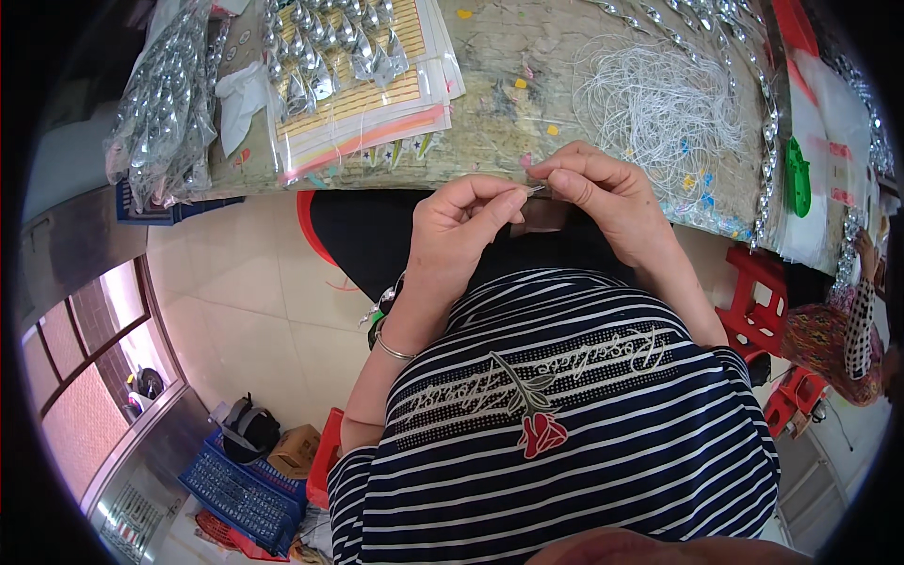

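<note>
My left hand [454, 231] and my right hand [612, 202] meet just off the table's near edge, thumbs and forefingers pinched. Between their fingertips shows a small, thin silvery piece [537, 188]; most of it is hidden, and its exact kind is too small to make out. Beyond my right hand, a loose tangle of white string [659, 104] lies on the table [490, 113]. Farther left, shiny silver twisted spirals [339, 42] rest on a yellow patterned sheet [405, 94].
Clear bags of silver spirals [169, 104] hang over the table's left edge. A green plastic object [799, 177] lies at the right, near more spirals. Another person's patterned clothing [838, 344] shows at far right, by red stools [753, 306]. Blue crates [240, 490] stand on the floor.
</note>
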A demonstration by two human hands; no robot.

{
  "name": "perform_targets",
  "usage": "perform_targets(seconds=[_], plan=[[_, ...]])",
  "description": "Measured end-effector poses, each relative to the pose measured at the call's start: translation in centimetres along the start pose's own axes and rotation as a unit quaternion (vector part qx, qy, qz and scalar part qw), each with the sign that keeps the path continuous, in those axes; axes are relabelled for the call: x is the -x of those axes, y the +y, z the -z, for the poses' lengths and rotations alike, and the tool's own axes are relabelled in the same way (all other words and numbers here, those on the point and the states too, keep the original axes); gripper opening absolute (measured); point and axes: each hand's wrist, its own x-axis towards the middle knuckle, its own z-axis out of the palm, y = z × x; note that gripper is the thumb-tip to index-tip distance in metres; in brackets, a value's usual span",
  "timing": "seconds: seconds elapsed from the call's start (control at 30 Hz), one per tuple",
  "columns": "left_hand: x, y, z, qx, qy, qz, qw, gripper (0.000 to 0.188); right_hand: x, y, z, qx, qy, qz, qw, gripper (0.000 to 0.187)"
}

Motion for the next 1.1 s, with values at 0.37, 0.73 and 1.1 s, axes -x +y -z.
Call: perform_targets(seconds=[0.37, 0.73, 1.1], plan=[[0.0, 0.0, 0.1, 0.004, -0.001, 0.01, 1.0, 0.012, 0.0, -0.1, -0.3, 0.03, -0.007, 0.04, 0.999, 0.016], [0.0, 0.0, 0.1, 0.006, -0.002, 0.007, 1.0, 0.012, 0.0, -0.5, -0.6, 0.021, -0.001, 0.028, 0.999, 0.014], [-0.1, 0.3, -0.1, 0.016, -0.01, 0.016, 1.0, 0.011, -0.1, -0.7, -0.4, 0.08, -0.004, 0.049, 0.996, 0.014]])
